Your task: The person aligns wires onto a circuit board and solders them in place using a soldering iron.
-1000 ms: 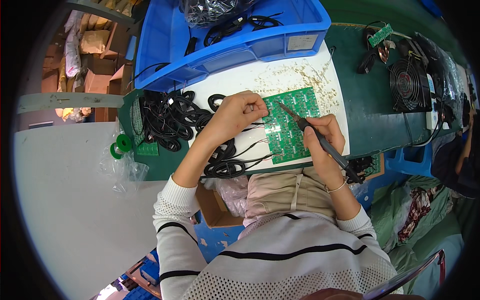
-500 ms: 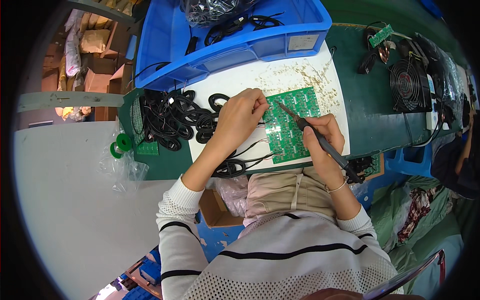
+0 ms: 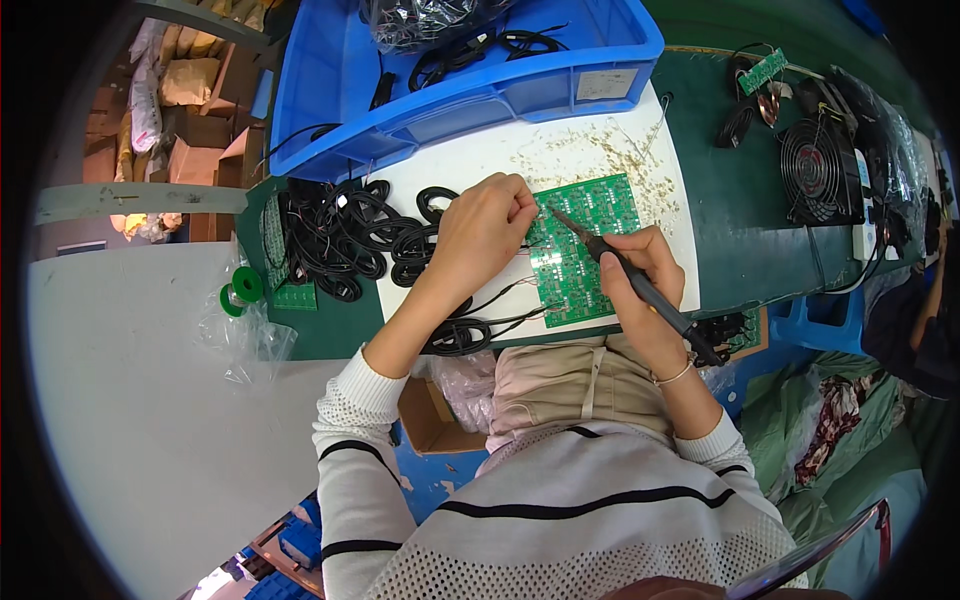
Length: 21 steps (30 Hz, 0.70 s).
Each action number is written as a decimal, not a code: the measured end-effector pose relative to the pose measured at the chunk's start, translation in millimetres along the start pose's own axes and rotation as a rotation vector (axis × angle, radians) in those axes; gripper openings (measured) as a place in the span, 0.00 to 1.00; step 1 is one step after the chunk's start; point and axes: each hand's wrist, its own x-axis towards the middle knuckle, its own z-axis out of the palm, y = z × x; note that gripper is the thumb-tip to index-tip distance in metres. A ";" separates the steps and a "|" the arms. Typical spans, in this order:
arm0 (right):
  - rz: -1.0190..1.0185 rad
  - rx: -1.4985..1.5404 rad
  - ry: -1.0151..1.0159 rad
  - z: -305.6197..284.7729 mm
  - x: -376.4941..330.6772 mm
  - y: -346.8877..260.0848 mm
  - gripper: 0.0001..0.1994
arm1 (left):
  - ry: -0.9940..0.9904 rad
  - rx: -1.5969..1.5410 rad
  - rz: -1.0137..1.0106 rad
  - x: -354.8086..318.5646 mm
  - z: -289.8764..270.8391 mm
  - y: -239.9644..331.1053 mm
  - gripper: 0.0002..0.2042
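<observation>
"Soldering iron (image 3: 655, 292) and right hand (image 3: 640, 320) have edged slightly left over the green circuit board (image 3: 575, 265)."

"Where's the board?"

"On the white sheet (image 3: 470, 162), by the desk's (image 3: 735, 210) near edge, probably for easy reach. The right hand grips the iron pen-like, likely for control. The left hand's (image 3: 478, 235) fingers pinch narrowly at the board's far left corner; I can't tell on what."

"Any obstacles?"

"Black cables (image 3: 365, 230) crowd the left, a blue bin (image 3: 450, 125) limits room beyond; a fan (image 3: 815, 165) stands toward the desk's right end."
</observation>
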 end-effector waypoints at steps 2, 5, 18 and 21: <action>-0.005 -0.022 -0.003 0.4 0.3 1.5 0.06 | -0.006 0.029 0.012 1.0 -1.3 1.4 0.06; 0.015 -0.013 -0.006 1.5 0.9 0.2 0.06 | -0.013 0.085 0.013 1.8 -2.4 3.0 0.07; 0.040 -0.006 -0.016 1.7 1.5 0.5 0.06 | -0.012 0.154 0.016 3.9 -2.5 7.8 0.06; 0.039 -0.012 -0.009 2.3 1.7 1.2 0.07 | -0.012 0.164 0.023 4.2 -2.2 7.0 0.06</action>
